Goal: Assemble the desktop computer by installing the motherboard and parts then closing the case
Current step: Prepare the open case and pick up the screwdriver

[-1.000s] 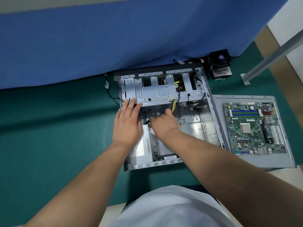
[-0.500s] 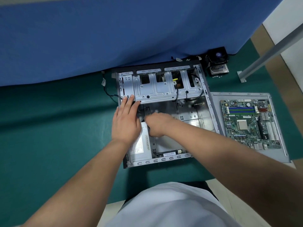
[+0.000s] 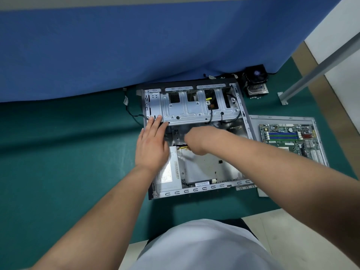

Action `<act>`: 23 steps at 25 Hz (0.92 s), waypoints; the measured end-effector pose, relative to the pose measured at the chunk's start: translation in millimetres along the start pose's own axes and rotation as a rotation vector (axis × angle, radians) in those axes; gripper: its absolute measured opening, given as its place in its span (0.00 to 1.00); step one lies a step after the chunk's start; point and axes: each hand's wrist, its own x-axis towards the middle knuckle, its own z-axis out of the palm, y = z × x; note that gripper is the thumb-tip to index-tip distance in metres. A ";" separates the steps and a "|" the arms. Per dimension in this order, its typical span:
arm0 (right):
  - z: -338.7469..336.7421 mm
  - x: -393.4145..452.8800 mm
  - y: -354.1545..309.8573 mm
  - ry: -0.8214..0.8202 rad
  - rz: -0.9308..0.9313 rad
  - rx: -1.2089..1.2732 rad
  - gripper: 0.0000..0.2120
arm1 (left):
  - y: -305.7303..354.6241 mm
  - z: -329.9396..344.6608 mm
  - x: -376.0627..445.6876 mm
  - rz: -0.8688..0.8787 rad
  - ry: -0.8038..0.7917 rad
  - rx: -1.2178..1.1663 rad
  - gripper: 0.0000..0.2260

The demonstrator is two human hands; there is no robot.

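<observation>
Lying flat on the green mat [image 3: 58, 172], the open computer case [image 3: 245, 121] is seen from above, its near rail at 6 o'clock and the drive cage [image 3: 187, 110] at 12 o'clock against the blue cloth [image 3: 155, 45]. The left hand [image 3: 152, 147] is laid palm down over the case's 9 o'clock side, fingers straight and together, fingertips touching the cage's near edge; nothing is gripped. Under its wrist the power supply [image 3: 167, 176] is seated in the 7 o'clock corner of the case, label up. The right hand [image 3: 196, 141] is reached into the case middle, fingers curled down and blurred by motion. Yellow wires [image 3: 183, 147] are seen just at its 9 o'clock edge, beside the power supply top; whether they are pinched cannot be told, as the fingertips are hidden under the hand. Bare metal floor of the case is visible at 5 o'clock of that hand. Black cables [image 3: 210, 115] are hung from the cage toward the case middle.

The motherboard [image 3: 288, 137] is not in the case: it is lying on the grey side panel [image 3: 282, 119] at 3 o'clock, just beside the case wall, partly covered by the right forearm. A cooler fan [image 3: 256, 78] is set at 1 o'clock, near the case's far corner, apart from it. A grey metal bar [image 3: 321, 65] is slanted at 2 o'clock.
</observation>
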 end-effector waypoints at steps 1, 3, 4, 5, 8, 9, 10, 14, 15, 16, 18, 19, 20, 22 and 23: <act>-5.7 -2.7 -0.4 0.009 -0.032 -0.056 0.08 | -0.2 0.6 0.1 -0.002 0.005 -0.007 0.26; -13.8 -4.3 -1.6 0.117 -0.132 -0.233 0.08 | -0.7 2.2 -0.5 0.000 0.015 -0.019 0.24; -17.5 -4.0 -1.2 0.206 -0.191 -0.347 0.09 | -1.1 2.6 -1.0 0.003 0.020 -0.021 0.23; -21.5 -3.0 -0.3 0.297 -0.241 -0.434 0.10 | -1.2 2.8 -1.6 0.006 0.025 -0.024 0.23; -39.3 -3.5 3.5 0.369 -0.281 -0.464 0.10 | -1.4 2.4 -3.4 0.022 0.045 -0.041 0.21; -47.4 -4.6 4.9 0.338 -0.266 -0.415 0.09 | -1.4 2.0 -3.4 0.025 0.049 -0.050 0.21; -55.6 -4.6 6.6 0.311 -0.241 -0.361 0.09 | -1.4 1.6 -3.2 0.019 0.052 -0.060 0.20; -83.8 10.0 9.9 0.338 -0.212 -0.211 0.13 | -2.8 2.9 -0.4 -0.042 0.046 -0.094 0.19; -88.7 16.9 8.1 0.356 -0.218 -0.177 0.12 | -2.6 3.4 -0.1 -0.068 0.050 -0.095 0.19; -92.5 23.9 6.5 0.364 -0.219 -0.135 0.11 | -2.1 3.7 0.4 -0.098 0.060 -0.091 0.20; -97.4 35.8 9.3 0.364 -0.202 0.003 0.10 | -0.3 4.2 0.0 -0.142 0.086 -0.064 0.19; -98.0 40.9 14.9 0.375 -0.187 0.083 0.09 | 0.4 4.6 -0.4 -0.149 0.092 -0.046 0.19; -97.1 44.3 22.5 0.393 -0.169 0.162 0.08 | 1.1 5.0 -1.1 -0.146 0.094 -0.034 0.19; -91.0 50.2 38.6 0.420 -0.125 0.305 0.07 | 2.0 4.9 -1.6 -0.139 0.102 -0.039 0.18; -86.0 53.6 44.7 0.431 -0.099 0.365 0.07 | 2.5 4.4 -1.5 -0.138 0.106 -0.046 0.18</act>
